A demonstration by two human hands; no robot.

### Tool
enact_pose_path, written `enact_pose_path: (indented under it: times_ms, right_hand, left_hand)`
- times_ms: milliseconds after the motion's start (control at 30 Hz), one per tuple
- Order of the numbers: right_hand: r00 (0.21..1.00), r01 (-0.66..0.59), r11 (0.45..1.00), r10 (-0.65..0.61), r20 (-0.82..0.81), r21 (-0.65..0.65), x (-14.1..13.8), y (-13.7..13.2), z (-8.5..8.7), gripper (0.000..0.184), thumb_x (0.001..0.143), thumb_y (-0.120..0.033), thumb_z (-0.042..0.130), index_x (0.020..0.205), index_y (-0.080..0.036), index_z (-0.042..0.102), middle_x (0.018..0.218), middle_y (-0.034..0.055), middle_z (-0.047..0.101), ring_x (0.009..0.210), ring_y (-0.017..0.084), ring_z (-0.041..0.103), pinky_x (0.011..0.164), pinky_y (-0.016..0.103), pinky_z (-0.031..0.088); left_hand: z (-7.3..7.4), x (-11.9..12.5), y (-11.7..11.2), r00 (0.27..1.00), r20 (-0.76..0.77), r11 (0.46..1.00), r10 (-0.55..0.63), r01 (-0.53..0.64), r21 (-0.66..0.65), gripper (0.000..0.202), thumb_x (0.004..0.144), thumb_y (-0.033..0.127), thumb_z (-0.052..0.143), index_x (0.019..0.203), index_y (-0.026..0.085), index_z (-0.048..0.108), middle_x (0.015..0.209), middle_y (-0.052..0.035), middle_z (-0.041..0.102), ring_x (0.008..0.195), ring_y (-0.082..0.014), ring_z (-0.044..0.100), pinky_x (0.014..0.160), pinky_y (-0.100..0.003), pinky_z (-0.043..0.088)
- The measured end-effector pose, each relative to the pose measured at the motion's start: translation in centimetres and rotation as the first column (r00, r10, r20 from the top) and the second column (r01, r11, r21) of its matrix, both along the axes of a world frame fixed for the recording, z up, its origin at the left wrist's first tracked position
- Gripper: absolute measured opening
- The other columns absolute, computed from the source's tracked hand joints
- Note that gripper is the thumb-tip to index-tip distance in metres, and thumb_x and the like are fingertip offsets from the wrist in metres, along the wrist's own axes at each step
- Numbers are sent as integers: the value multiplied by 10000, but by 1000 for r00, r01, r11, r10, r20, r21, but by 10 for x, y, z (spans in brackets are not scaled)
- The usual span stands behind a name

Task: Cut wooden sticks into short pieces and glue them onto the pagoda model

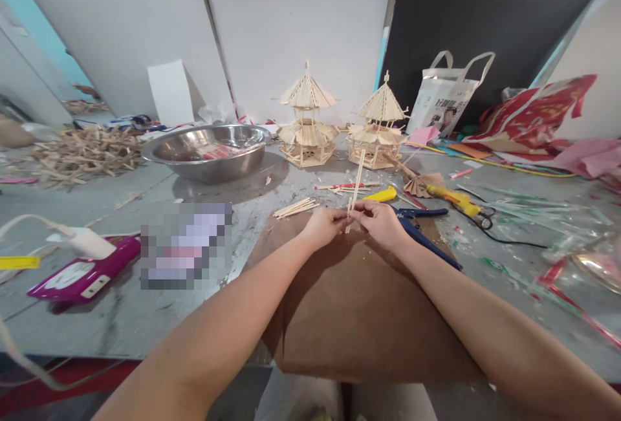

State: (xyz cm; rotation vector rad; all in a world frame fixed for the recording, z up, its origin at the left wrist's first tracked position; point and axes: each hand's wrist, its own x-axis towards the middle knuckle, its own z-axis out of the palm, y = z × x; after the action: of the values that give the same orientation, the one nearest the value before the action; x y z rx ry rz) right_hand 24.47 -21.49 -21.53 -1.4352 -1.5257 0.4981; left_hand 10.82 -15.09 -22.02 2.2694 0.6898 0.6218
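Over a brown board (369, 317), my left hand (324, 227) and my right hand (381, 224) meet, fingertips pinched together. Between them stand thin pale wooden sticks (358, 178), one long and upright, with a shorter piece beside it; both hands grip them. Fingers partly hide the lower ends. A small bundle of similar sticks (297, 207) lies just left of my left hand. Close to my right hand are a yellow-handled cutter (381, 194) and dark blue pliers or cutters (427, 240). Two stick-built pavilion models (307, 117) stand farther back.
A steel basin (208, 156) with wrapped packs sits back left, near a heap of wooden sticks (90, 152). On the left are a purple power strip (87, 272) and a blurred-out flat object (189, 246). A yellow glue gun (456, 200), clear strips and bags occupy the right.
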Motion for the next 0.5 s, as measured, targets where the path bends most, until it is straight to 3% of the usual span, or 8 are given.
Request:
enact_pose_path:
  times_ms: [233, 500]
  right_hand:
    - [998, 4, 1000, -6, -63, -26, -1, -1, -1, 292, 686, -403, 510, 670, -130, 611, 422, -44, 429, 392, 61, 377, 422, 195, 305]
    - [939, -29, 990, -21, -343, -139, -4, 1, 1, 386, 563, -471, 591, 689, -108, 620, 417, -45, 436, 372, 54, 365, 405, 205, 294]
  left_hand:
    - [0, -1, -1, 999, -12, 999, -46, 45, -17, 293, 745, 354, 422, 638, 137, 587, 499, 29, 491, 501, -73, 459, 497, -167, 325]
    - [1, 1, -3, 999, -34, 1000, 4, -3, 19, 305, 742, 359, 419, 618, 140, 591, 488, 23, 499, 483, -73, 439, 484, -173, 310]
